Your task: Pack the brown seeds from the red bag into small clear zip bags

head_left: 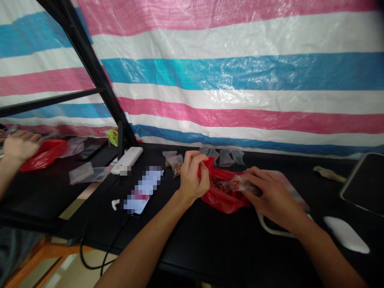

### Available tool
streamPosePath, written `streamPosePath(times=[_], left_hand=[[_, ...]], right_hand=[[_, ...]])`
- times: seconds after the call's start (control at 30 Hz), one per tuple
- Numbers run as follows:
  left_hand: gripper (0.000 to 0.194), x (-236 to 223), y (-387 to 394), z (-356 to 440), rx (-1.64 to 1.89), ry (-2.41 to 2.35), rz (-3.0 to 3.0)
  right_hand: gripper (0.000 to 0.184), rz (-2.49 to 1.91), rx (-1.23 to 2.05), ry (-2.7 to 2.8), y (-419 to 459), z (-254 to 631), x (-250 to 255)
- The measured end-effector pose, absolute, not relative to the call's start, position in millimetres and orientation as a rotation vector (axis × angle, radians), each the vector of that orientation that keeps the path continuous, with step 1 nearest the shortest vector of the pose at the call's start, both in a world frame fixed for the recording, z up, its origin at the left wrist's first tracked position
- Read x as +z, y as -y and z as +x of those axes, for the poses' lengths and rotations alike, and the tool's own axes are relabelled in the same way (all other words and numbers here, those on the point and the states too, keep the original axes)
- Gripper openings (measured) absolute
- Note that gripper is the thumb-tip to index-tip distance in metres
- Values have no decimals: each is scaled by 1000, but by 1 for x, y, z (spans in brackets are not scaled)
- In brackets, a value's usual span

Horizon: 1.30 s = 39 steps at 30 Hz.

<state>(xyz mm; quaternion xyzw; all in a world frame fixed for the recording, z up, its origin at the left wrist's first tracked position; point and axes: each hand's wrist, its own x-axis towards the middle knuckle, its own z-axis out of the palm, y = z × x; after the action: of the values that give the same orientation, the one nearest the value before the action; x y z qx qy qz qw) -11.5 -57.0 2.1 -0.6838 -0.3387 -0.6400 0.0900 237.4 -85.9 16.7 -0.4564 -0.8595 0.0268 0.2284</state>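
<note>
Red plastic bag [220,198] lies between grips, left grip [193,178] pinching its rim, right grip [271,196] closed on clear packet [244,185]

The red bag [223,196] is thin, glossy plastic.

1. A woven plastic tarpaulin [240,80] with broad pink, white and blue stripes hangs as the wall, creased and shiny.
2. A black metal frame [90,68] stands upright and angled before it at the left, with a crossbar.
3. The black worktop [210,256] runs along the tarpaulin's foot.
4. Orange wooden bars [42,254] and a pale floor [75,268] show below at lower left.
5. Light is soft and even.
</note>
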Motion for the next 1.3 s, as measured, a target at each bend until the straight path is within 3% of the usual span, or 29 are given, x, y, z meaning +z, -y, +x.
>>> streamPosePath(times=[0.27,0.43,0.5,0.67,0.83,0.97,1.3], left_hand=[[23,3,57,-11,-1901,1020,-2031],[24,3,57,-11,-1897,1009,-2055],[24,3,57,-11,-1895,1013,-2049],[23,6,58,-12,-1769,929,-2260],[23,12,62,-7,-1054,894,-2827],[26,15,59,-11,-613,1038,-2935],[24,21,54,-31,-461,1286,-2902]], right_hand=[[28,-1628,24,2178,68,298,12],[60,-1715,-21,2174,64,320,1],[65,-1666,-5,2138,67,320,5],[59,-1515,71,2128,75,315,21],[52,-1460,34,2075,73,313,22],[47,-1447,-64,2024,67,318,19],[42,-1532,-41,2076,67,322,19]])
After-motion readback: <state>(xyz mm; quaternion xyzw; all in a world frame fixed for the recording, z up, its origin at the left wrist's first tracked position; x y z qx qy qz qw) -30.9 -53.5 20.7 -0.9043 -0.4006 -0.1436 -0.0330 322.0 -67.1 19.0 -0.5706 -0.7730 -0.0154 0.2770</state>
